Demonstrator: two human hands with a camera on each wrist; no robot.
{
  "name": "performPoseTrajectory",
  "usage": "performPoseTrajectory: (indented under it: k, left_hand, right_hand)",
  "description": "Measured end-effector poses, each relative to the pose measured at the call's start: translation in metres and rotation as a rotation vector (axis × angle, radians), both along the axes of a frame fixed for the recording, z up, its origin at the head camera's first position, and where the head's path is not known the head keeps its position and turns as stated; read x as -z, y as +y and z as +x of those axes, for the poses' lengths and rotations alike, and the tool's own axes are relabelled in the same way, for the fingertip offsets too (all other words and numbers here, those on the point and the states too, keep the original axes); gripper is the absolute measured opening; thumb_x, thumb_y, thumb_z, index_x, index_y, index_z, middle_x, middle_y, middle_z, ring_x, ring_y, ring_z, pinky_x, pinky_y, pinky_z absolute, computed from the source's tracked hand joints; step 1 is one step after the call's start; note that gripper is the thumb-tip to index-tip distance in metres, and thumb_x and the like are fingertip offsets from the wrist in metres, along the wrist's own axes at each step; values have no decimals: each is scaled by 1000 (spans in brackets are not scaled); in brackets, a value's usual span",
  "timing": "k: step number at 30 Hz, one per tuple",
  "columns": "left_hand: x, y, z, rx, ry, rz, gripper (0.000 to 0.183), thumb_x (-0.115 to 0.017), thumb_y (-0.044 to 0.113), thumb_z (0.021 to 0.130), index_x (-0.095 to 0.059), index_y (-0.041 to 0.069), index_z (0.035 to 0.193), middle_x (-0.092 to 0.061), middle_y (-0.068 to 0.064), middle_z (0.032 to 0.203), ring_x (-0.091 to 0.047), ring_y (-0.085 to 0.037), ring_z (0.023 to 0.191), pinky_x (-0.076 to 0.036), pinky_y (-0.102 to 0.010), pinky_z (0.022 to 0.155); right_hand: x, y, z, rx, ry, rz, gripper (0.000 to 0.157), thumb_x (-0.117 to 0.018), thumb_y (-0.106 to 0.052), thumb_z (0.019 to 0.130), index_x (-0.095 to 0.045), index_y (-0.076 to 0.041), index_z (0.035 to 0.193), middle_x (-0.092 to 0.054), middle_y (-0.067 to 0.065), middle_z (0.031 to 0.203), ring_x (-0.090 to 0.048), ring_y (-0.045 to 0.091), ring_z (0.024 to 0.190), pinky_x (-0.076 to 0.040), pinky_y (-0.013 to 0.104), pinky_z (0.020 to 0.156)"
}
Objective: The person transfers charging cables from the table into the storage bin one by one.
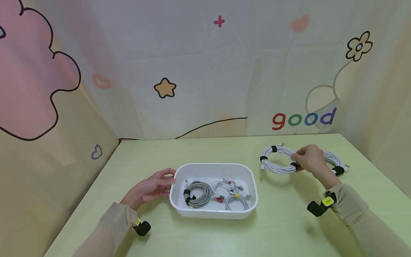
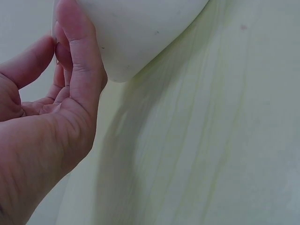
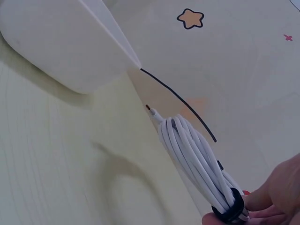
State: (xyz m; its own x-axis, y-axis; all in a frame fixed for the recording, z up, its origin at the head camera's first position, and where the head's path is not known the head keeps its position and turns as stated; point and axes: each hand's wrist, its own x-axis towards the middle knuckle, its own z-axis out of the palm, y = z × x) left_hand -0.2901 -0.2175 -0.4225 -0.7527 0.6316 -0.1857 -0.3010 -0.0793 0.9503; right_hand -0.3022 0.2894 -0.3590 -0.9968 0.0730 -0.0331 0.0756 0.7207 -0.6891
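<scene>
A white plastic bin (image 1: 213,214) stands on the table in the head view. My left hand (image 1: 157,187) pinches its left rim between thumb and fingers, as the left wrist view shows at the bin wall (image 2: 131,37). Inside lie a grey coiled cable (image 1: 207,194) with black straps and several thin white cables (image 1: 237,203) with red and yellow ties. Right of the bin, my right hand (image 1: 309,159) pinches a coiled white cable (image 1: 276,167) at a black strap (image 3: 229,206). This coil is raised off the table, its shadow below. Another white coil (image 1: 334,159) lies partly hidden behind that hand.
The pale green table (image 1: 218,239) runs back to a printed cloth backdrop (image 1: 199,53). Cloth also hangs on the left and right sides. A black wrist camera (image 1: 318,208) is strapped at the right sleeve, and another camera (image 1: 142,228) at the left.
</scene>
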Motion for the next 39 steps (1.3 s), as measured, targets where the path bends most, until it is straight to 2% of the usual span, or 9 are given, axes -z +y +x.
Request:
performPoseTrajectory:
  k: [12,25,39]
  left_hand:
    - [1,0,-1,17,-6,36,15,-42,2,101,-45,13,111,-64,2,97,-66,-12,86,-59,-31,72]
    - [-1,1,1,9,-5,23,15,-43,2,101,-44,12,112,-63,1,97,-66,-12,85,-59,-32,71]
    - [0,2,0,6,-7,29,15,-42,1,101,-44,12,111,-63,1,97,-66,-12,85,-59,-32,71]
  right_hand:
    - [-18,-21,7,-57,14,-65,35,-57,-11,95,-56,19,114,-68,18,83,-67,12,58,-57,27,58]
    - [-30,-51,17,-92,16,-87,35,-58,-13,96,-57,16,116,-68,22,90,-66,12,60,-58,29,61]
    - [-31,-88,28,-167,22,-108,32,-62,-13,94,-60,11,115,-69,23,94,-66,13,60,-58,28,61]
